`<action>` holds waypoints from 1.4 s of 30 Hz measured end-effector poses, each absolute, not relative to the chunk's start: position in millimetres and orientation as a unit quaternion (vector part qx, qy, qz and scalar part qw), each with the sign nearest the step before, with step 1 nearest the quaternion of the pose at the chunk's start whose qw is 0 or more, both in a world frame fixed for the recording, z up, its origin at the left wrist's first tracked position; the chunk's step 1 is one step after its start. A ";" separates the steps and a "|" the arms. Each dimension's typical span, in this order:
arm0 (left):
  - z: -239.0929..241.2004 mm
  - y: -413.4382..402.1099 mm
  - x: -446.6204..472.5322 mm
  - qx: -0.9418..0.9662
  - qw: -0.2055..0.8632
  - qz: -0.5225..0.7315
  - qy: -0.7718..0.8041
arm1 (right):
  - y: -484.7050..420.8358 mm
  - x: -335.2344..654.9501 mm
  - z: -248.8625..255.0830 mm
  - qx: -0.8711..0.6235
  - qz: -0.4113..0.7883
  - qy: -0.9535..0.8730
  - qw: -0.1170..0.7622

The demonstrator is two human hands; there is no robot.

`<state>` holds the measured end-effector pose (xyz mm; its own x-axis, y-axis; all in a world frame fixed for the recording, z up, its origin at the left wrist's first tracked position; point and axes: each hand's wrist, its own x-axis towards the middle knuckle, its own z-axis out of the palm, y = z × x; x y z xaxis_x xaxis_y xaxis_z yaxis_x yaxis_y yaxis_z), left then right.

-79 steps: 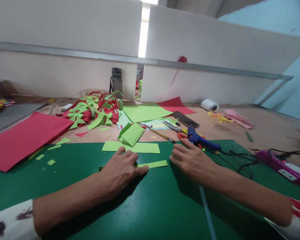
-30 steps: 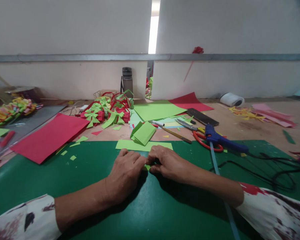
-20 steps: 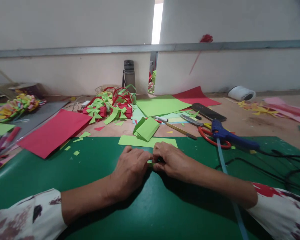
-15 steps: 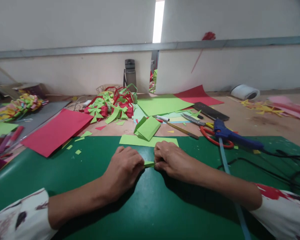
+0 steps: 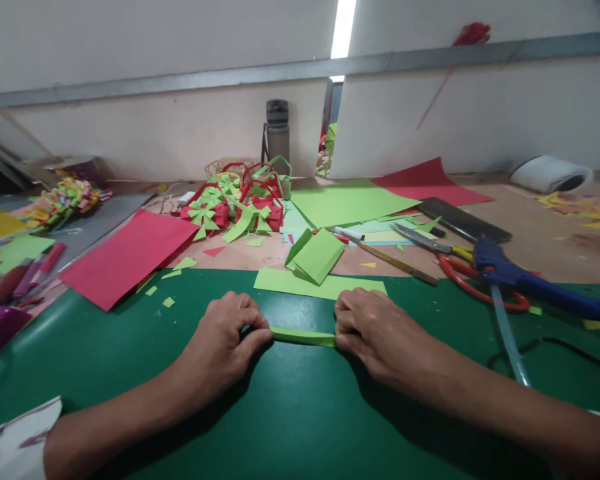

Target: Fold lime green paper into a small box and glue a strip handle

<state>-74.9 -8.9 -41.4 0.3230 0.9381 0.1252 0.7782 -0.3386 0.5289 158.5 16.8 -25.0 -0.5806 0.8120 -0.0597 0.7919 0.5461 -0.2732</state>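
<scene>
A narrow folded strip of green paper (image 5: 304, 336) stretches between my two hands, just over the green mat (image 5: 295, 413). My left hand (image 5: 233, 333) pinches its left end between thumb and fingers. At the right end, my right hand (image 5: 373, 327) grips the strip with curled fingers, which hide that end. Just beyond the hands lies a flat green paper strip (image 5: 300, 283), partly covered by my right hand. A folded green paper piece (image 5: 320, 257) rests at its far edge.
A red paper sheet (image 5: 130, 257) lies at left. Small red and green paper baskets (image 5: 235, 207) sit behind, near a bottle (image 5: 278, 137). At right are scissors (image 5: 450, 257), a blue glue gun (image 5: 525, 277) with a glue stick, a phone (image 5: 465, 220) and a pencil (image 5: 400, 260).
My hands have moved apart, my left hand leftward, so more of the folded strip shows between them. The whole view has shifted, with background things now farther right.
</scene>
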 end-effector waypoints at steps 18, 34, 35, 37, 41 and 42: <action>-39.0 -6.2 -68.1 0.811 0.138 0.125 0.555 | 17.7 157.9 -31.1 -0.438 0.088 -0.894 0.040; -43.2 -6.0 -67.2 0.814 0.118 0.130 0.554 | 22.7 161.6 -31.2 -0.446 0.135 -0.882 0.063; -43.5 -5.0 -67.7 0.821 0.105 0.125 0.547 | 22.9 162.2 -29.8 -0.450 0.141 -0.880 0.065; -42.8 -1.6 -68.9 0.850 0.063 0.102 0.513 | 22.7 162.7 -26.8 -0.457 0.148 -0.875 0.064; -35.3 7.9 -68.8 0.925 -0.041 0.007 0.378 | 21.1 162.2 -23.0 -0.457 0.147 -0.875 0.059; -32.7 10.0 -68.0 0.938 -0.054 -0.013 0.343 | 20.9 162.1 -22.8 -0.457 0.145 -0.876 0.060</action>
